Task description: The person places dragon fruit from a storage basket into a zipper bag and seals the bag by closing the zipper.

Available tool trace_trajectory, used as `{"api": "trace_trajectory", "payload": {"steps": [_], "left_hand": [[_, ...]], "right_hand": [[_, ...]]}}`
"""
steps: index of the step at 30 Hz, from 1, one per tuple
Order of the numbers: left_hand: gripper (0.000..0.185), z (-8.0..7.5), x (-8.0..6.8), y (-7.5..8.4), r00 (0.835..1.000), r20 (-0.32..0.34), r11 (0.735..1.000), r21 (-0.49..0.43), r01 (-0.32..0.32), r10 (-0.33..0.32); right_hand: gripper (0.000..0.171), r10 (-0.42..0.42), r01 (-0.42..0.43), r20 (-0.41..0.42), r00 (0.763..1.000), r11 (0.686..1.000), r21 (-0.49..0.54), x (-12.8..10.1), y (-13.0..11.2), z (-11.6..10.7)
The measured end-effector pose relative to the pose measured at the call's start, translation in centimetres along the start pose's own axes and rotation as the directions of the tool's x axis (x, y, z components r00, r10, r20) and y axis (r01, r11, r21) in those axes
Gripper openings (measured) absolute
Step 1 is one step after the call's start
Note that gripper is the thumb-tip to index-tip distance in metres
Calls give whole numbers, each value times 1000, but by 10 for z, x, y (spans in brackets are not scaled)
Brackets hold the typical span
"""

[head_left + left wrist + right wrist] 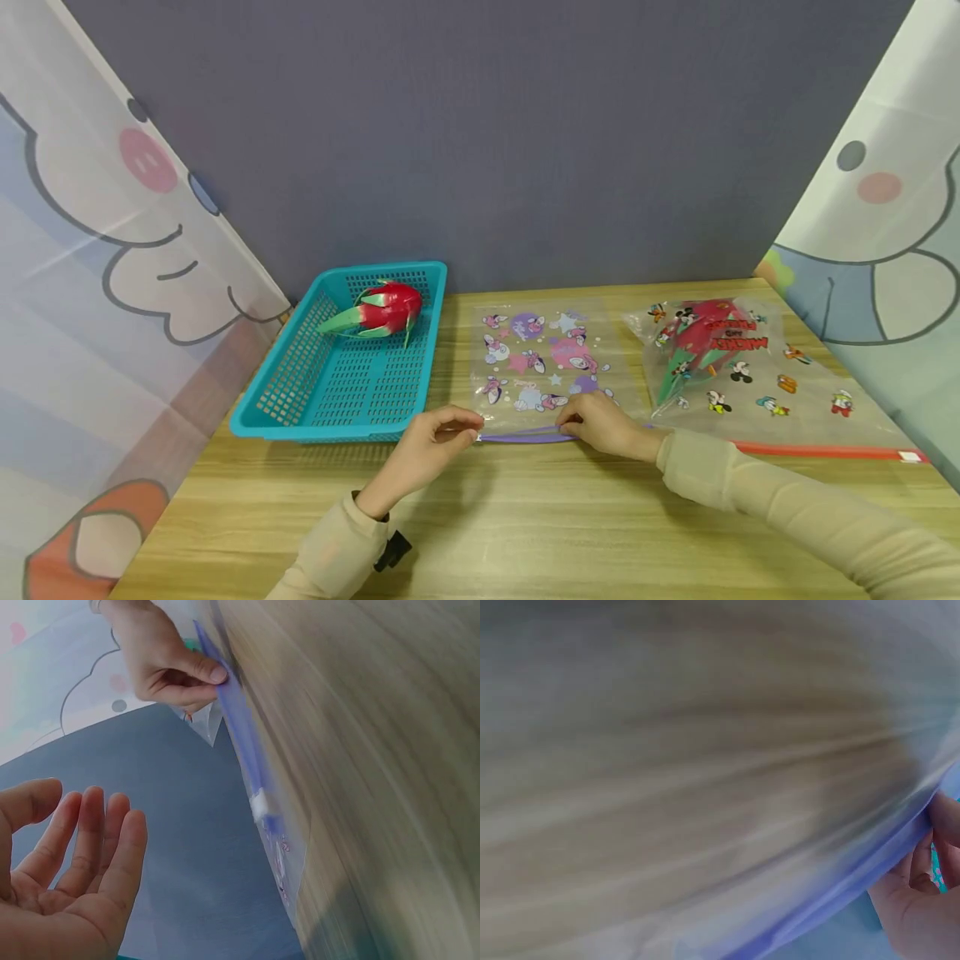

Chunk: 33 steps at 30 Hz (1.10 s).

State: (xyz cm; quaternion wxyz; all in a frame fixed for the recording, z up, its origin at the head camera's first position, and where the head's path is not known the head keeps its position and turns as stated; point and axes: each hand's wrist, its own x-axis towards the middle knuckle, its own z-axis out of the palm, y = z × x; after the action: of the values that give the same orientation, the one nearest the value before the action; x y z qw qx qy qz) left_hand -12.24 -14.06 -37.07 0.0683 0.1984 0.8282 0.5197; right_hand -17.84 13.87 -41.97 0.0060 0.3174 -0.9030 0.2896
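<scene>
The purple-zip bag [536, 367], flat at the desk's [525, 525] middle, is pinched at its zip strip by the right hand [603, 425]; the left hand [438, 433] is held spread just beside its corner.

Long beige sleeves on both arms, black strap at the left wrist [392, 551]

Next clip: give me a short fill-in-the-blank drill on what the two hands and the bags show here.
1. The right hand pinches the ____ zip strip of the pink-print bag.
2. The dragon fruit lies in a ____ basket.
3. The bag with the red zip strip already holds a ____.
Missing words: purple; teal; dragon fruit
</scene>
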Motion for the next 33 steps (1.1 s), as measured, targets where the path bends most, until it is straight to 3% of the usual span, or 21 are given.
{"api": "trace_trajectory", "payload": {"steps": [7,10,14,17,23,26,28,33], "left_hand": [[18,7,3,1,1000,-25,1000,-7,6,-6],[16,11,7,5,993,-116,1000,-17,4,-6],[15,14,15,10,966,-260,997,-75,-20,0],[15,16,24,13,949,-316,996,-83,-36,8],[21,16,58,17,936,-351,997,-78,-7,-21],[25,16,74,19,937,-347,995,-97,17,-50],[26,17,81,22,936,-343,993,-115,39,-76],[30,20,92,28,926,-357,988,-132,83,-125]], "right_hand": [[9,83,-78,-53,995,993,87,4,-14,-10],[9,111,-96,-109,988,987,127,6,-20,-15],[7,149,-118,-164,975,975,186,10,-27,-22],[8,202,-151,-170,964,951,271,12,-29,-27],[14,333,-227,-162,929,859,459,14,-36,-36],[15,391,-269,-168,905,832,485,14,-42,-39],[16,409,-284,-174,896,827,485,15,-46,-41],[14,397,-278,-179,900,840,465,16,-53,-43]]}}
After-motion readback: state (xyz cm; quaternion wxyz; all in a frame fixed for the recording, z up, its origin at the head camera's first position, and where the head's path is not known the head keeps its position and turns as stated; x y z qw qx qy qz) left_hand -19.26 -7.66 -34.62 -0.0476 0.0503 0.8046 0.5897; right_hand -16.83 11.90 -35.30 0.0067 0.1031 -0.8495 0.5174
